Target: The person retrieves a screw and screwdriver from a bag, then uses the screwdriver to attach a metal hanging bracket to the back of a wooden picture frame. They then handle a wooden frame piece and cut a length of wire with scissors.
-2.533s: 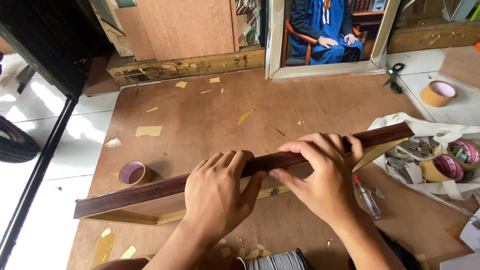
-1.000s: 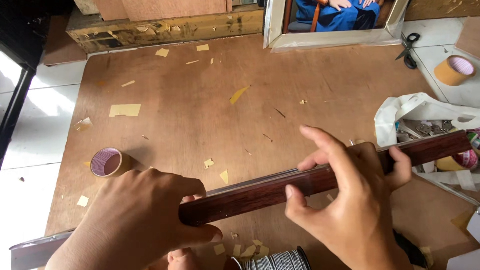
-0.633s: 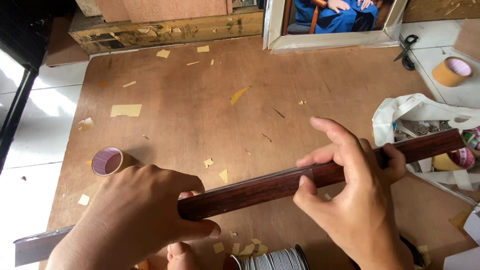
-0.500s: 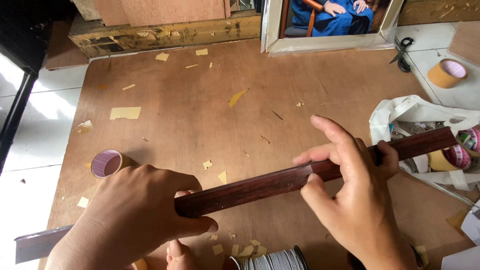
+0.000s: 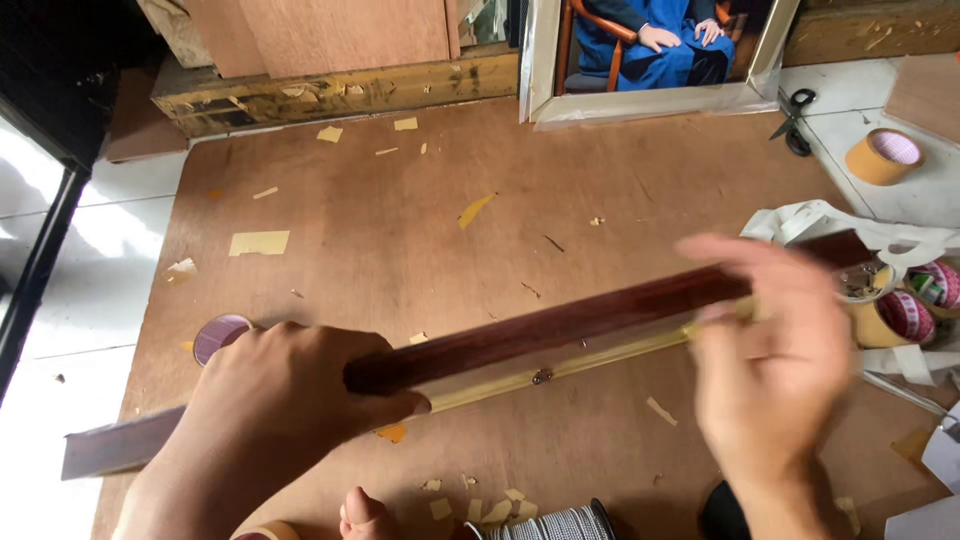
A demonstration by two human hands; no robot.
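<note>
A person's left hand (image 5: 285,395) wraps tightly around a dark wooden frame (image 5: 560,325) held just above a plywood board (image 5: 400,230). The right hand (image 5: 775,365), blurred, rests against the frame's far end, its grip impossible to judge. A tape roll (image 5: 222,337) sits on the board just beyond the left hand.

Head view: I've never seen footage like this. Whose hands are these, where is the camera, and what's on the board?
The camera sits on a person's head and looks down at their own bare hands. The left hand grips a long dark wooden frame piece; the right hand is blurred at its other end, so its grip is unclear. Below lies a brown board strewn with tape scraps. A tape roll sits beside the left hand, more tape rolls in a white bag at right, scissors beyond.
</note>
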